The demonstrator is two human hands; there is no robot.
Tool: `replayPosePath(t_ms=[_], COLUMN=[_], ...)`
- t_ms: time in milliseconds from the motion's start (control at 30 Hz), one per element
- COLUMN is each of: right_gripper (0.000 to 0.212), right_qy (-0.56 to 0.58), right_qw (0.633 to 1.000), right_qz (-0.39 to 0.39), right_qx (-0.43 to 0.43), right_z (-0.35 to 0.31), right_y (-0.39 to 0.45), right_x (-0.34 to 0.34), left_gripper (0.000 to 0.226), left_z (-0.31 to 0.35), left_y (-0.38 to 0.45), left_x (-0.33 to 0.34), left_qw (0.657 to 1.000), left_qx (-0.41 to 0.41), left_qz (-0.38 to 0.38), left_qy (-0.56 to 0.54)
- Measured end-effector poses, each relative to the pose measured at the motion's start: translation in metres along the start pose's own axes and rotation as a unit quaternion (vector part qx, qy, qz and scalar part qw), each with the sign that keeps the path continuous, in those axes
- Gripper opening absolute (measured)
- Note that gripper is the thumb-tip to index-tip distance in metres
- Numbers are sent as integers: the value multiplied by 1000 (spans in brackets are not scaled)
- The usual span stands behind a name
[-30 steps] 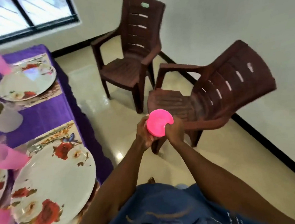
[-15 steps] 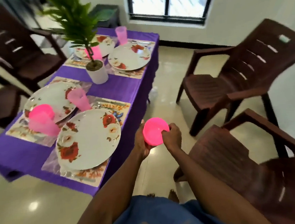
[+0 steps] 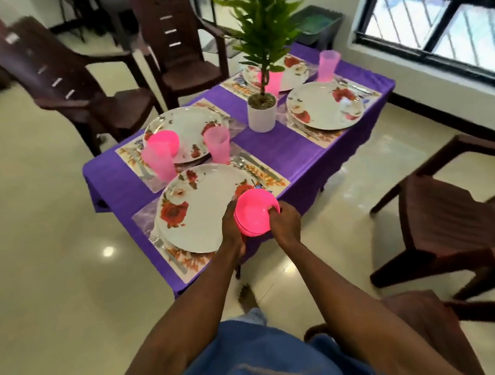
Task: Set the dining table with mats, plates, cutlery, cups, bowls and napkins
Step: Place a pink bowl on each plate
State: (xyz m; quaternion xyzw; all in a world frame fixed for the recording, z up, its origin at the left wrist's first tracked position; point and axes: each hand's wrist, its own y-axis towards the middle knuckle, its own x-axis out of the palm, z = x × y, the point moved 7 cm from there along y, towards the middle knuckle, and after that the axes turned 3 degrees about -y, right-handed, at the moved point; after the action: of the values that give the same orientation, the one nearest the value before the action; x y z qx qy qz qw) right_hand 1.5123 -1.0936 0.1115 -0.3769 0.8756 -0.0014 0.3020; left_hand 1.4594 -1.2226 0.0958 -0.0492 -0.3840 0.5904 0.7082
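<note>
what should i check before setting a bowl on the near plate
1. Grip: left hand and right hand both hold the bowls - ok.
2. Stack: layered rims suggest several nested bowls, so one must be separated first - not ok.
3. Near plate: its face is bare, room for a bowl - ok.
4. Cutlery lies beside the plate, not on it - ok.
5. Cups stand beyond the plate, away from the hands - ok.
6. Bowl count against the places still lacking one - cannot tell.
</note>
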Motion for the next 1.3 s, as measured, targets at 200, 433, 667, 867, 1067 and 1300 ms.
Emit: replayPosePath(t_ms=[200,433,667,867,1067,1300], right_gripper=[29,33,33,21,37,29], right_qy=[50,16,-25,-22,-32,-29], right_qw=[998,1000,994,985,980,986], right_qz=[-9,-9,-100,-157,-188,-154], right_qx=[-38,24,41,62,56,53], right_z=[-56,-66,-53,-48,-51,-54], right_y=[53,118,128,139,138,139], right_x=[25,57,98,123,127,122], left_gripper=[52,34,38,47,50,29], left_z=[50,80,68,70,66,64], left_y=[61,100,100,92,86,86], left_x=[-33,-68,-84,-90,-98,-97], left_qw=[990,966,964,961,949,949], left_qx=[44,75,2,9,2,3], left_qz=[128,210,230,231,254,249], left_qy=[-30,-132,-132,-154,-185,-193])
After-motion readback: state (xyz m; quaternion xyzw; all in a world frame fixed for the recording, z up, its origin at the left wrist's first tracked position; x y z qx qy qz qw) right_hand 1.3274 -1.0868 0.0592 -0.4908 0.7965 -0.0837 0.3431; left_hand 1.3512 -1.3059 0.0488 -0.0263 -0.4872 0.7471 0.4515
